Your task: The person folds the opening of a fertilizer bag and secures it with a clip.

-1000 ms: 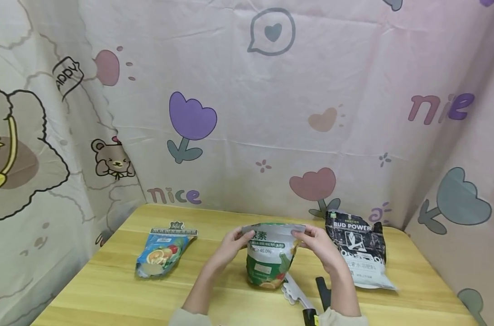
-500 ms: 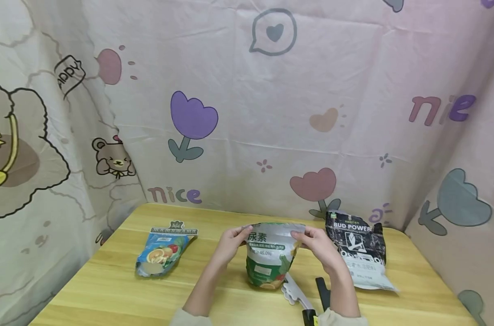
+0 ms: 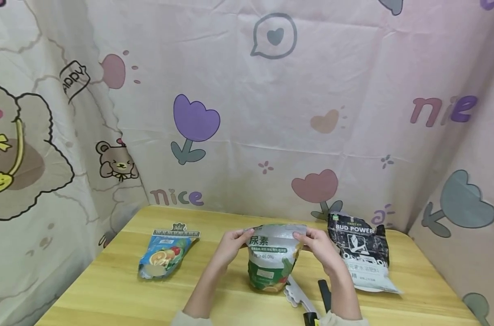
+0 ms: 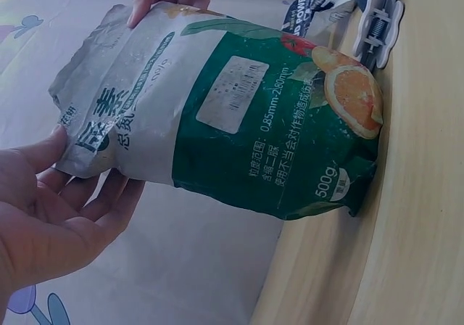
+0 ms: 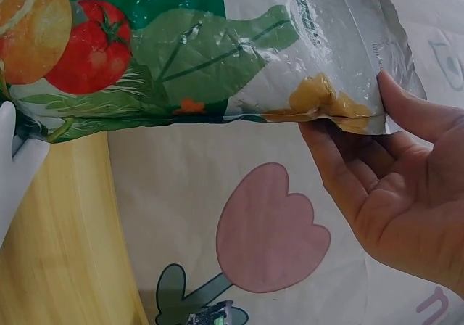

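Note:
A green and silver fertilizer bag (image 3: 267,267) printed with vegetables and fruit stands upright on the table. My left hand (image 3: 228,246) pinches its top left corner, thumb on the front face and fingers behind, as the left wrist view (image 4: 65,216) shows. At the top right corner, my right hand (image 3: 318,244) pinches the edge likewise; in the right wrist view that hand (image 5: 406,173) has its thumb on one side and fingers on the other. The upper edge is spread between both hands. Whether the mouth is parted cannot be seen.
A white and black tool (image 3: 301,299) with a scalloped edge lies right of the bag, partly behind my right forearm. A blue bag (image 3: 165,256) with a piano-shaped clip (image 3: 176,232) lies left. A black and white bag (image 3: 361,253) lies right. A printed curtain (image 3: 238,113) hangs behind the table (image 3: 120,290).
The top of the bag has flattened slightly and its printed front shows more, with the left thumb shifted up toward the corner. Both hands keep their hold. The head view has tilted a little.

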The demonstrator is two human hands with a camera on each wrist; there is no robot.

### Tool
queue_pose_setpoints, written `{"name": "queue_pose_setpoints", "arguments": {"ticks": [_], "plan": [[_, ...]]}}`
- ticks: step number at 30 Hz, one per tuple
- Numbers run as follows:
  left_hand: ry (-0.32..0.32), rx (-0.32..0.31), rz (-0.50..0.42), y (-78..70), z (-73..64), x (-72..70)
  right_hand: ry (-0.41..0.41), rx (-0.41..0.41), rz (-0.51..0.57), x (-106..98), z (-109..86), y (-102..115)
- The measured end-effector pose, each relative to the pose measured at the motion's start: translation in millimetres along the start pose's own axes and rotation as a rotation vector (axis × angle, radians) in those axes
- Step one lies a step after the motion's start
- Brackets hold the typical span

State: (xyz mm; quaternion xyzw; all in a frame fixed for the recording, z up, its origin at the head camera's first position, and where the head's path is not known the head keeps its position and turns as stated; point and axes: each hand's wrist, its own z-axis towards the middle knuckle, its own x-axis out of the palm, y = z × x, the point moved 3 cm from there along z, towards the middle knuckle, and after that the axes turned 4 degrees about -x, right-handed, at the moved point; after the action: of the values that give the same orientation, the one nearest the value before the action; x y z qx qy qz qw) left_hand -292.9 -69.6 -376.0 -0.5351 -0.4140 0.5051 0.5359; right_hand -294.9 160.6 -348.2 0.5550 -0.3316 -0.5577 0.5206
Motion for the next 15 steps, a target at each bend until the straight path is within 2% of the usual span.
{"name": "queue_pose_setpoints", "arguments": {"ticks": [4,7,12,15], "plan": [[-0.001,-0.013,-0.006,3.2,1.7,-0.4,0.04,-0.019,0.007,-0.9,-0.8,-0.6],[0.006,-0.031,-0.028,5.4,3.9,0.1,0.04,-0.017,0.01,-1.8,-0.8,-1.3],[0.001,-0.045,-0.039,4.2,3.3,-0.9,0.0,0.0,0.0,-0.5,-0.6,-1.4],[-0.027,-0.027,-0.025,-0.1,-0.1,-3.4,-0.044,-0.046,-0.083,-1.5,-3.5,6.3]]}}
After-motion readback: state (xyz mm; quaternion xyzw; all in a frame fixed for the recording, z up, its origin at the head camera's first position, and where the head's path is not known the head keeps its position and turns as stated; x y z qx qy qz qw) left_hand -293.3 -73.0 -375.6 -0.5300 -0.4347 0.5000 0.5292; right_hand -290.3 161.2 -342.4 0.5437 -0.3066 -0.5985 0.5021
